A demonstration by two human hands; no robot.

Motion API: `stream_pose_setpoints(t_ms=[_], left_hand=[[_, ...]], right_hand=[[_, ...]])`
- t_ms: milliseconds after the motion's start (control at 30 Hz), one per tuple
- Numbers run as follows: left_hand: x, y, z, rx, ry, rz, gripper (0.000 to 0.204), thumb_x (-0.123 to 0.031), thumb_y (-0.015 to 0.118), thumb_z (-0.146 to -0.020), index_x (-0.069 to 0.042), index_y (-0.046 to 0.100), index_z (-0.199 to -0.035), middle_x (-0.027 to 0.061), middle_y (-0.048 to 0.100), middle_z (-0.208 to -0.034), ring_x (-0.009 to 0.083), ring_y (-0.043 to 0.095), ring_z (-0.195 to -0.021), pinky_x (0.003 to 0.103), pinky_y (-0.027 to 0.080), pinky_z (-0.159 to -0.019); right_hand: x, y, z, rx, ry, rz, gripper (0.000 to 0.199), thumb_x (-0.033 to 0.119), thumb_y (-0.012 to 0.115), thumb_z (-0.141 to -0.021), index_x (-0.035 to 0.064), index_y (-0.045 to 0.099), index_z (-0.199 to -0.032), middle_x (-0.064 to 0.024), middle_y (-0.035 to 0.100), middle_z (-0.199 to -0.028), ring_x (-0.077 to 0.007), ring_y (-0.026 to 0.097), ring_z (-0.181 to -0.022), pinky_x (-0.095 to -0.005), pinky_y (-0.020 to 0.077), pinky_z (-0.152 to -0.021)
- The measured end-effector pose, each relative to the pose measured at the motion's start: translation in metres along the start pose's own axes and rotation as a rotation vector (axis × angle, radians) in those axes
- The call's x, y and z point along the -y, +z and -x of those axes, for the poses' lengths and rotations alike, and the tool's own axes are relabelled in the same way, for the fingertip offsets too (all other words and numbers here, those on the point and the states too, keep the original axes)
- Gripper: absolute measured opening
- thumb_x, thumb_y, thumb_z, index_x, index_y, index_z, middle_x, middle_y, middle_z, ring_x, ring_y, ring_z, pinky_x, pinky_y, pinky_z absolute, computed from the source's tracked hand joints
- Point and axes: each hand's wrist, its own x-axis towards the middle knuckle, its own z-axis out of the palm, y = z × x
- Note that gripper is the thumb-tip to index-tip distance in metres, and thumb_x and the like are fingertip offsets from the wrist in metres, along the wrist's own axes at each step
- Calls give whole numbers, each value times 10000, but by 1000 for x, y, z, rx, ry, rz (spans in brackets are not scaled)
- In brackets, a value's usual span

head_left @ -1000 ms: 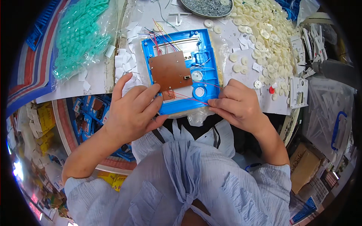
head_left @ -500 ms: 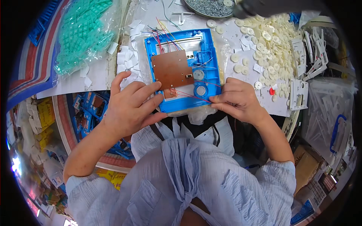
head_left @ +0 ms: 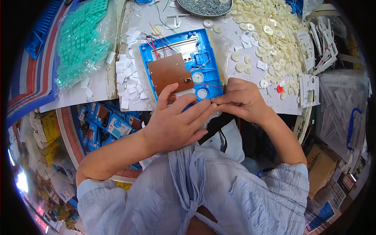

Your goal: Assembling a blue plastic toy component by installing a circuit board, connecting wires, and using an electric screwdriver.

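A blue plastic housing (head_left: 210, 58) lies open side up on a clear plastic bag at the table's near edge. Inside it sits a brown circuit board (head_left: 168, 71) with a small slide switch, and several thin coloured wires (head_left: 158, 37) rise at its far end. Across the housing's near edge stretches my left hand (head_left: 178, 121), open, its fingers spread and their tips close to my right fingers. My right hand (head_left: 241, 100) is closed in a pinch at the near right corner, where thin red wires (head_left: 207, 84) run into it. Its fingers hide the wire ends.
Cream plastic discs (head_left: 274, 43) are heaped at right, near a round tray of screws (head_left: 203, 9). White paper pieces (head_left: 127, 76) lie left of the housing, beyond them a bag of green keypads (head_left: 80, 43). Below the table edge at left, blue assemblies (head_left: 100, 117) fill a container.
My left hand has moved right across the housing's near edge, toward my right hand. My right hand stays pinched near the corner. The housing appears slightly farther left in view.
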Motion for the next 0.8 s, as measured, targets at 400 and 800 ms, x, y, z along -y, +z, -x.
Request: stream_pose_setpoints(t_ms=[400, 800], left_hand=[[-5, 5, -11, 0, 25, -55, 604, -380, 753, -757, -84, 659, -1275, 13, 617, -1227, 204, 574, -1060, 588, 267, -1101], [-7, 1, -21, 31, 109, -193, 571, -384, 764, -726, -40, 666, -1172, 53, 608, -1117, 205, 581, -1033, 517, 327, -1090]], right_hand=[[15, -11, -1, 11, 369, -214, 89, 73, 716, -883, 40, 761, -952, -57, 636, -695, -141, 577, -571, -291, 436, -547], [48, -23, -39, 174, 298, 285, 72, 148, 678, -860, 79, 667, -874, -157, 659, -706, -374, 652, -657, -448, 500, -590]])
